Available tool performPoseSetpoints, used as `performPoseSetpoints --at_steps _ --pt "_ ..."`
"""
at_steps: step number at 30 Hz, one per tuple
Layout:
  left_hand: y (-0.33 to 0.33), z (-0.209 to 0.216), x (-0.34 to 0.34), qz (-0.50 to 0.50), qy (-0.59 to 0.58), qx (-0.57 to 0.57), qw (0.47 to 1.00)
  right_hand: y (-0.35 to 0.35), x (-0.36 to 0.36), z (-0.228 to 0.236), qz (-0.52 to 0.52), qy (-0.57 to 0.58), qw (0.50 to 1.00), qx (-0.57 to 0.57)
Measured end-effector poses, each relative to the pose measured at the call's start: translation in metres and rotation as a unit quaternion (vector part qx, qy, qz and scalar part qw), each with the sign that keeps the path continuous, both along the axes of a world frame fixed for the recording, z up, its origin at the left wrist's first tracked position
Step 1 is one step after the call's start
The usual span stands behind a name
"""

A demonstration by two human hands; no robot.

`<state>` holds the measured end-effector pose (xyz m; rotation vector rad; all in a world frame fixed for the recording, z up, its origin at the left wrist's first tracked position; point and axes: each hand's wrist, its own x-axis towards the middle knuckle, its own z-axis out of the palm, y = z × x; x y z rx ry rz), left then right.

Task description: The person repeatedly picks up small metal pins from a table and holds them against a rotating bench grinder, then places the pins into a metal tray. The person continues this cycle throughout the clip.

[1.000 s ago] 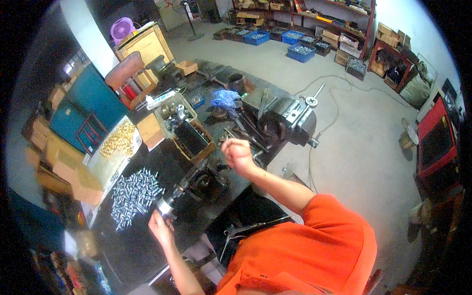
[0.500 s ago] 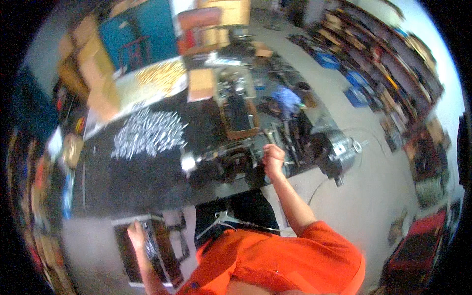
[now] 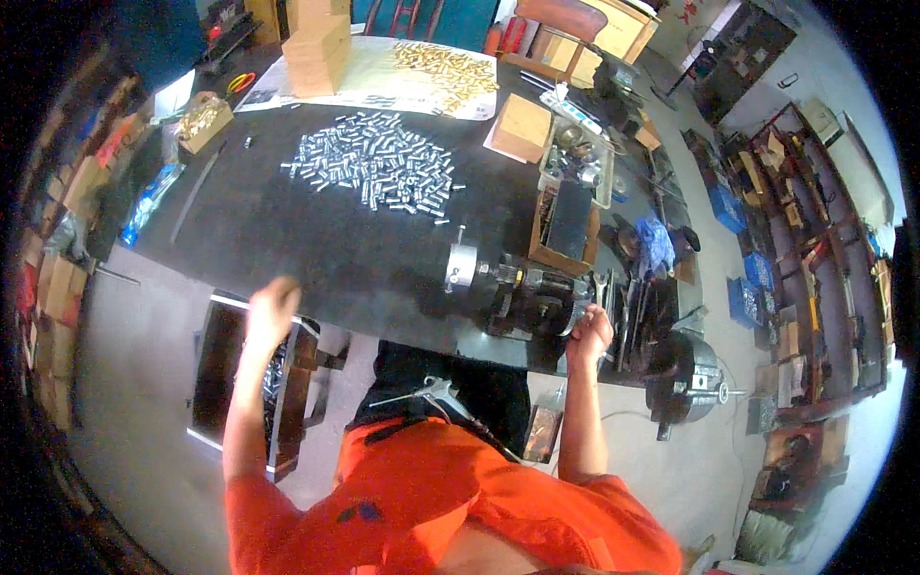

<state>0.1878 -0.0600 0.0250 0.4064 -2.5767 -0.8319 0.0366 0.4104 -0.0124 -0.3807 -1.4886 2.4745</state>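
On the table's front edge stands a small metal spindle machine (image 3: 539,295) with a silver round chuck (image 3: 462,265) at its left end. My right hand (image 3: 588,333) is closed at the machine's right end, its fingers on the round metal collar there. My left hand (image 3: 274,309) hovers at the table's front edge, left of the machine, above an open dark box (image 3: 213,379). Motion smears its fingers, so what they hold, if anything, is hidden. Inside the box lie small metal pieces (image 3: 275,377). Farther back, a spread pile of short silver metal cylinders (image 3: 374,163) covers the tabletop.
Brass-coloured pieces (image 3: 446,77) lie on white paper behind the pile, beside a cardboard box (image 3: 318,59). Right of the machine are wrenches (image 3: 623,311), a blue cloth (image 3: 655,247) and a large grey chuck-like machine (image 3: 685,379). An air blow gun (image 3: 436,395) hangs before my lap.
My left hand has risen from the open box to the table's front edge. My right hand stays at the machine's right end. The view has swung, shifting the table to the right.
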Motion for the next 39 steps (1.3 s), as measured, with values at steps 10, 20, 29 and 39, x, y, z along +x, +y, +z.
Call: performPoseSetpoints --at_steps 10,20,29,39 --pt "0.125 -0.024 -0.212 -0.210 -0.068 -0.144 0.965 -0.003 0.005 0.001 -0.015 0.001 1.000 -0.003" --pt "0.101 -0.013 -0.155 -0.249 -0.067 0.218 0.941 -0.004 0.012 0.006 -0.007 -0.014 1.000 -0.002" --pt "0.123 0.070 -0.099 -0.332 -0.033 0.511 0.792 -0.005 0.012 0.009 -0.012 -0.004 1.000 -0.001" --pt "0.128 0.057 -0.110 -0.349 0.030 0.468 0.811 0.005 0.028 0.018 0.019 0.040 0.999 0.014"
